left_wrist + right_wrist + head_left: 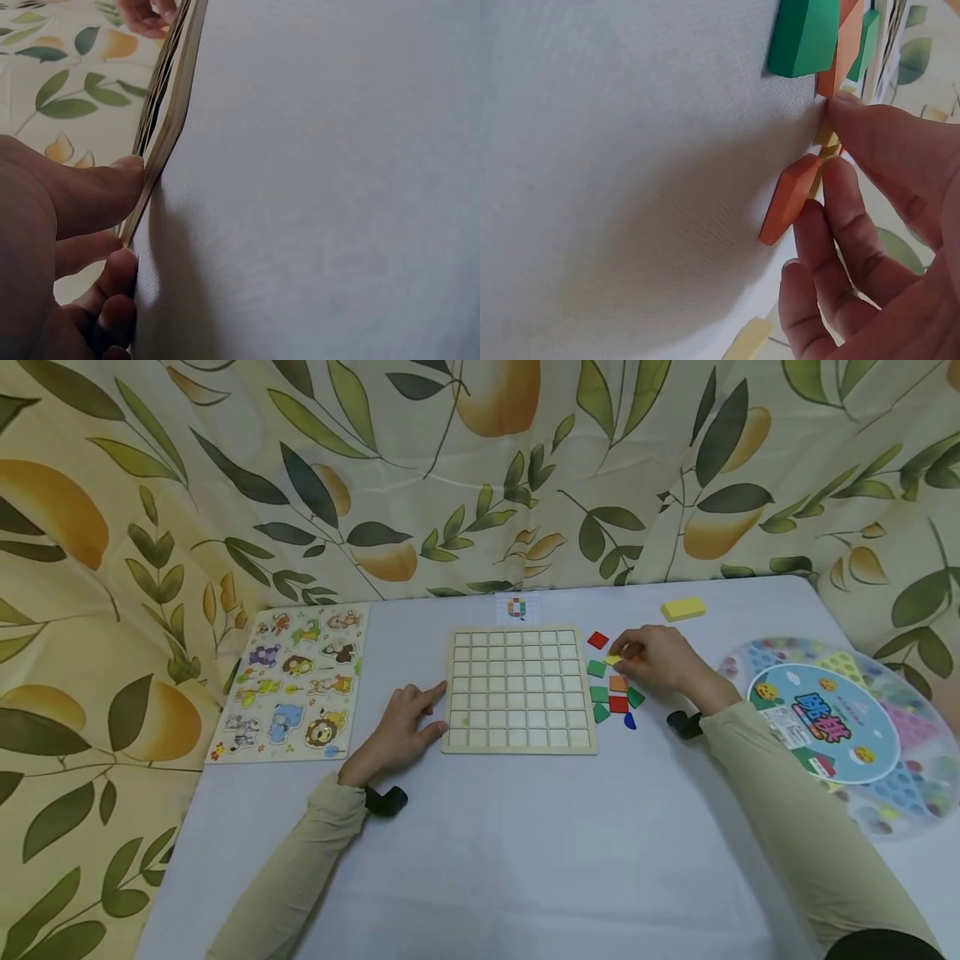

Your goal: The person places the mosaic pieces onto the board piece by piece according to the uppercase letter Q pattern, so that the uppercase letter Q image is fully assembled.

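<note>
Currently the right hand (660, 658) pinches a small yellow piece (612, 661) between thumb and index finger, closed down to its thickness. Just below that grip lie an orange square (618, 684) and a red square (618, 704). Left of it is the gridded board (519, 689), its far edge touched by the left hand's (400, 727) extended index finger and thumb. Beyond the grip, rightward, sits a yellow block (683, 608).

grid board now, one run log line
left hand: touching left edge of grid board; right hand: pinching yellow piece; loose pieces: right of board
</note>
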The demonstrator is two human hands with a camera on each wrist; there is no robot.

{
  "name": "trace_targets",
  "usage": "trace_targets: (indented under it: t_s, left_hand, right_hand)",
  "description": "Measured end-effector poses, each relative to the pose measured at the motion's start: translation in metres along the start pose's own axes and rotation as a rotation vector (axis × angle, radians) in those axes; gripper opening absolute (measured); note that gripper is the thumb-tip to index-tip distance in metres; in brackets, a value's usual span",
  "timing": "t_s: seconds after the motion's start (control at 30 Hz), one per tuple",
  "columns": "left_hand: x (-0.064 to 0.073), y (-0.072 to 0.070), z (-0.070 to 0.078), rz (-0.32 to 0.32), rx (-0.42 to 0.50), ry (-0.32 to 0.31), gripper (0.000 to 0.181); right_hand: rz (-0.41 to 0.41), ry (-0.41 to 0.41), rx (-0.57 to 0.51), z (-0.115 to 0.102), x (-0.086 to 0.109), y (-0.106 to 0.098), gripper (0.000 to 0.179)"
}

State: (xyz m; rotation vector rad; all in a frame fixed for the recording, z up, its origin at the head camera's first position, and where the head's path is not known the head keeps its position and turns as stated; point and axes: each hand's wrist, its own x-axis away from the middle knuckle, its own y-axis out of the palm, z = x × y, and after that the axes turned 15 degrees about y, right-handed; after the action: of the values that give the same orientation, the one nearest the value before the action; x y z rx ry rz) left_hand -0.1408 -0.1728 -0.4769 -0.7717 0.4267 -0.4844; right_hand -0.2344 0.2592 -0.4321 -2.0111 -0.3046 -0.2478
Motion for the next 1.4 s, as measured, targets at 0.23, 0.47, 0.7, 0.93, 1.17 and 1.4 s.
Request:
trace_targets:
  t_s: [0.23, 0.47, 0.7, 0.93, 1.17, 1.4]
  left_hand:
    - [-0.002, 0.0, 0.001, -0.038, -0.014, -0.016, 0.069]
    - [0.0, -0.001, 0.001, -0.046, -0.009, -0.038, 0.07]
    - [0.001, 0.0, 0.0, -0.038, -0.011, -0.032, 0.07]
    - [0.001, -0.001, 0.001, -0.04, -0.006, -0.029, 0.07]
    - [0.001, 0.0, 0.001, -0.042, -0.007, -0.03, 0.071]
    - [0.001, 0.0, -0.001, -0.038, -0.026, -0.009, 0.071]
  right_hand:
    - [-0.016, -0.015, 0.027, 0.0, -0.001, -0.003, 0.026]
    - [-0.012, 0.017, 0.036, -0.004, 0.0, -0.001, 0.028]
    - [-0.005, 0.047, 0.022, -0.007, 0.004, -0.002, 0.029]
    - [-0.029, 0.048, -0.006, -0.008, 0.002, 0.001, 0.023]
    - [-0.03, 0.055, -0.072, -0.007, 0.003, -0.001, 0.026]
    - [0.026, 0.085, -0.224, -0.013, 0.002, -0.002, 0.028]
